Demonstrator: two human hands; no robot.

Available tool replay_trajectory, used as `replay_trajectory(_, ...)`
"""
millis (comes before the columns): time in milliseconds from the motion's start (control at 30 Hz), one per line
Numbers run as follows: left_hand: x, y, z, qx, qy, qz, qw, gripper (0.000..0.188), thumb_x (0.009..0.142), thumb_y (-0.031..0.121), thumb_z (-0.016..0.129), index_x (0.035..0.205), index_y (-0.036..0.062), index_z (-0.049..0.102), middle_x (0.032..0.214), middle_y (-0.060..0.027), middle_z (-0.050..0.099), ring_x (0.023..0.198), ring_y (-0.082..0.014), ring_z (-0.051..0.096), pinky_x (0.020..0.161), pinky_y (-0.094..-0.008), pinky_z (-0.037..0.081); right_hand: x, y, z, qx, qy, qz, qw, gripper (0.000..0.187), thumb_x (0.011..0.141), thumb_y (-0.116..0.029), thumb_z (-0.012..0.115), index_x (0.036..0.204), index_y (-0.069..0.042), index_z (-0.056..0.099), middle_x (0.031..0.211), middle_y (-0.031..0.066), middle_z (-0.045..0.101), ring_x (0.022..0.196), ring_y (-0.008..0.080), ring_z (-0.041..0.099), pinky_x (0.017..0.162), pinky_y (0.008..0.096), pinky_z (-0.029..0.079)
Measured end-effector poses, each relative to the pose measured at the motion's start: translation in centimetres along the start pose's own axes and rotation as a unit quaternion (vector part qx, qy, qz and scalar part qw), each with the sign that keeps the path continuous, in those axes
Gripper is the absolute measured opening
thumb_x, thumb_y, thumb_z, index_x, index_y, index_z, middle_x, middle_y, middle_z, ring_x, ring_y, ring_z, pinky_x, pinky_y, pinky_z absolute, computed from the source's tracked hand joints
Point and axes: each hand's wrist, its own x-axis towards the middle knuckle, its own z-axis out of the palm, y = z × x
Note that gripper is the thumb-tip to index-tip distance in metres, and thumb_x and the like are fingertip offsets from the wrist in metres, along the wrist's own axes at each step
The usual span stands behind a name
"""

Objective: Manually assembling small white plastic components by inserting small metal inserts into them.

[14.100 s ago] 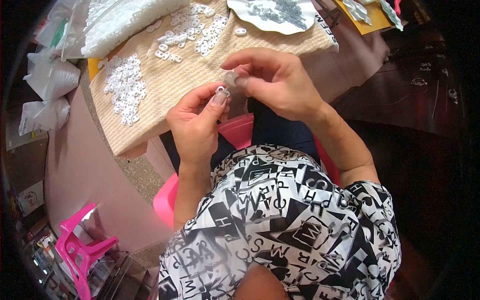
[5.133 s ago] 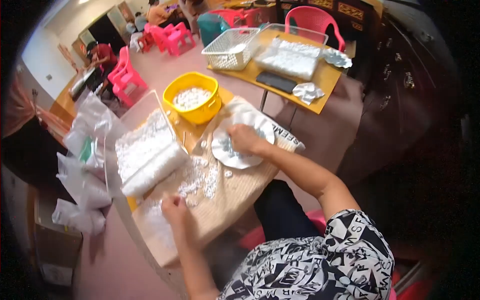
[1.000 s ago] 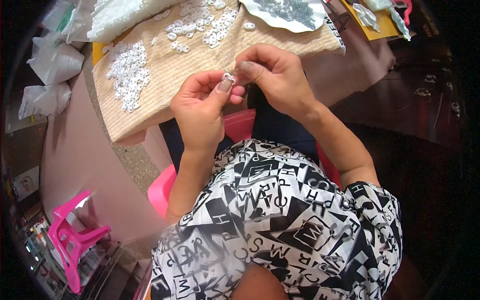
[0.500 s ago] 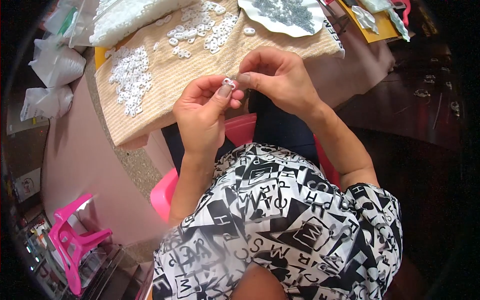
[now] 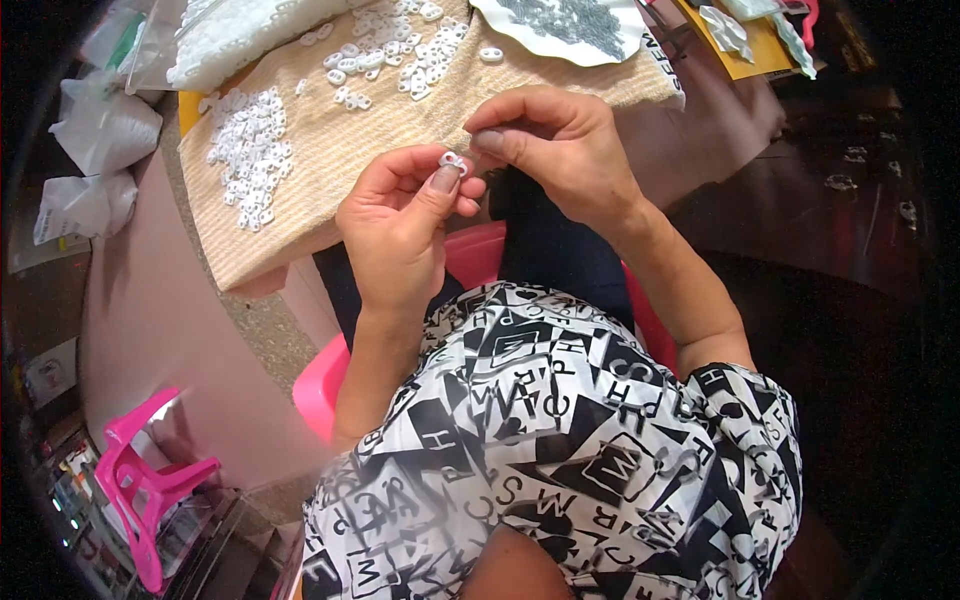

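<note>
Between the thumb and fingertips of my left hand is a small white plastic piece with holes. Close to its right side, my right hand has thumb and forefinger pinched together. Whatever those fingertips hold, if anything, is too small to make out. Both hands are raised over the near edge of a beige striped towel. On the towel lie a pile of similar white two-holed pieces at the left and a looser scatter of them farther back.
A clear container full of white pieces stands at the back left. At the back right, a white scalloped plate holds many small grey metal parts. One white piece lies beside it. A pink stool is at lower left.
The view has shifted slightly. My right hand's pinched fingertips sit a little higher relative to my left hand, which keeps the white piece and tilts it slightly.
</note>
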Motion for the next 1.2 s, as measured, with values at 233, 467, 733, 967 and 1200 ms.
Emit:
replay_trajectory(233, 0.0, 0.1, -0.1, 0.006, -0.001, 0.003, 1.0, 0.014, 0.078, -0.003, 0.056, 0.092, -0.0066, 0.053, 0.082, -0.0142, 0.06, 0.067, -0.0166, 0.06, 0.058, -0.0234, 0.05, 0.0, 0.2, 0.0, 0.024, -0.023, 0.001, 0.999, 0.014, 0.074, 0.002, 0.058, 0.088, 0.003, 0.061, 0.078, 0.0035, 0.061, 0.073, 0.0073, 0.057, 0.065, 0.0195, 0.047)
replay_trajectory(467, 0.0, 0.2, 0.1, 0.008, 0.014, 0.011, 1.0, 0.014, 0.078, -0.003, 0.056, 0.092, -0.0066, 0.053, 0.081, -0.0143, 0.06, 0.067, -0.0166, 0.06, 0.057, -0.0231, 0.05, 0.1, 0.3, 0.0, -0.011, -0.033, 0.029, 0.999, 0.007, 0.077, 0.0, 0.054, 0.082, 0.003, 0.058, 0.074, 0.0041, 0.059, 0.069, 0.0075, 0.055, 0.063, 0.0206, 0.045)
replay_trajectory(733, -0.1, 0.1, 0.1, 0.032, 0.013, 0.026, 0.999, 0.014, 0.078, -0.004, 0.057, 0.091, -0.0068, 0.054, 0.079, -0.0125, 0.06, 0.066, -0.0155, 0.06, 0.057, -0.023, 0.051, -0.6, -0.4, 1.0, -0.106, -0.036, -0.003, 0.994, 0.009, 0.081, -0.004, 0.05, 0.08, 0.004, 0.054, 0.066, 0.0062, 0.057, 0.061, 0.0091, 0.056, 0.055, 0.0227, 0.046)
replay_trajectory(967, -0.2, 0.0, 0.2, 0.058, 0.018, 0.033, 0.998, 0.013, 0.078, -0.004, 0.057, 0.09, -0.0071, 0.054, 0.078, -0.0123, 0.06, 0.065, -0.0144, 0.06, 0.057, -0.0225, 0.051, -0.7, -0.6, 1.3, -0.071, -0.036, 0.01, 0.997, 0.009, 0.082, -0.003, 0.05, 0.077, 0.004, 0.053, 0.063, 0.0065, 0.057, 0.058, 0.0087, 0.058, 0.05, 0.023, 0.047)
replay_trajectory(1200, -0.5, 0.0, 0.3, 0.118, 0.024, 0.044, 0.992, 0.011, 0.078, -0.004, 0.057, 0.088, -0.0071, 0.055, 0.075, -0.0113, 0.06, 0.061, -0.0126, 0.059, 0.055, -0.0213, 0.05, -0.9, -0.2, 1.4, -0.152, -0.017, -0.07, 0.986, 0.007, 0.078, -0.001, 0.053, 0.074, 0.004, 0.054, 0.063, 0.0088, 0.056, 0.056, 0.012, 0.059, 0.049, 0.024, 0.047)
